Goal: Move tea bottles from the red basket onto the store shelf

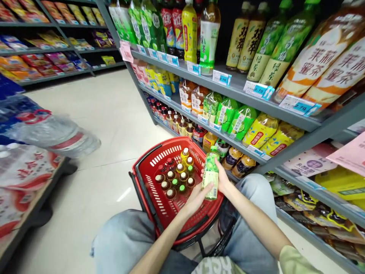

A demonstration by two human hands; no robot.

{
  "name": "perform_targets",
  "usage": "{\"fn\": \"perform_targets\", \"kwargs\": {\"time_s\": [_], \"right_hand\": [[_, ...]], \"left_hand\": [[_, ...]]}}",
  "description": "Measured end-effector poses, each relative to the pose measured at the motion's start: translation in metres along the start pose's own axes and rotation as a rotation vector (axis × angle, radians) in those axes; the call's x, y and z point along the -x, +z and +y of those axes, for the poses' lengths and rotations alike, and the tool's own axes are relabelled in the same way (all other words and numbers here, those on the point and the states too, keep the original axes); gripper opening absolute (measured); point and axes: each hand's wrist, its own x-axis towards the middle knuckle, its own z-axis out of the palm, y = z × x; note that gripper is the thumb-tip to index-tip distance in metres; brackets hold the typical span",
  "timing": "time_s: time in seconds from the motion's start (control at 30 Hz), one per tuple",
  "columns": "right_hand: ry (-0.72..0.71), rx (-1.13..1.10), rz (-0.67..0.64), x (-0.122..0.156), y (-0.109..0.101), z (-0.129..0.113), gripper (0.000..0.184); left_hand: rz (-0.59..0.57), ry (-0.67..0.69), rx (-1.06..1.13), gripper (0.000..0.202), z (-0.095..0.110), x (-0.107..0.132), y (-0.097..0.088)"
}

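Observation:
Between both hands, over the near right part of a red shopping basket (155, 198), is a green-capped tea bottle (211, 167) with a green and cream label. My left hand (198, 196) grips its lower part from the left, thumb across the label. My right hand (222, 177) wraps the bottle from the right, higher up. Some fingers of both hands are hidden behind it. Inside the basket several drink bottles (173, 177) stand upright in a cluster, with white, yellow, green and dark red tops.
Drink shelves (234, 85) rise ahead and to the right, filled with bottles and price tags. At left are wrapped water bottles (57, 133) and packs of bottles (25, 171) on a low platform (37, 213). Snack shelves (65, 49) stand far left. My knees flank the basket.

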Motion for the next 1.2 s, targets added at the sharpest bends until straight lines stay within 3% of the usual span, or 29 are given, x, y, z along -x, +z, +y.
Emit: {"fn": "perform_targets", "kwargs": {"time_s": [0.17, 0.3, 0.47, 0.67, 0.9, 0.97, 1.13, 1.2], "right_hand": [[-0.009, -0.014, 0.017, -0.003, -0.004, 0.006, 0.058], [-0.039, 0.111, 0.029, -0.003, 0.004, 0.008, 0.057], [-0.247, 0.324, 0.061, -0.008, 0.016, 0.016, 0.048], [-0.423, 0.448, 0.082, -0.008, 0.021, 0.025, 0.05], [-0.403, 0.443, 0.155, -0.004, 0.016, 0.028, 0.048], [-0.393, 0.423, 0.158, -0.004, 0.015, 0.027, 0.048], [-0.305, 0.327, 0.121, -0.003, 0.017, 0.02, 0.047], [-0.239, 0.3, 0.093, -0.004, 0.019, 0.017, 0.054]], "left_hand": [[0.029, -0.043, 0.016, 0.062, -0.009, 0.002, 0.002], [0.038, -0.023, 0.033, 0.06, -0.013, 0.006, 0.0], [0.136, -0.011, -0.09, 0.059, -0.019, 0.006, -0.011], [0.219, -0.007, -0.232, 0.054, -0.029, 0.005, -0.016], [0.24, -0.024, -0.373, 0.057, -0.027, 0.013, -0.011], [0.211, -0.034, -0.263, 0.058, -0.028, 0.012, -0.011], [0.109, -0.029, 0.309, 0.057, -0.033, 0.002, -0.01], [0.079, -0.002, 0.385, 0.057, -0.033, -0.002, -0.01]]}}
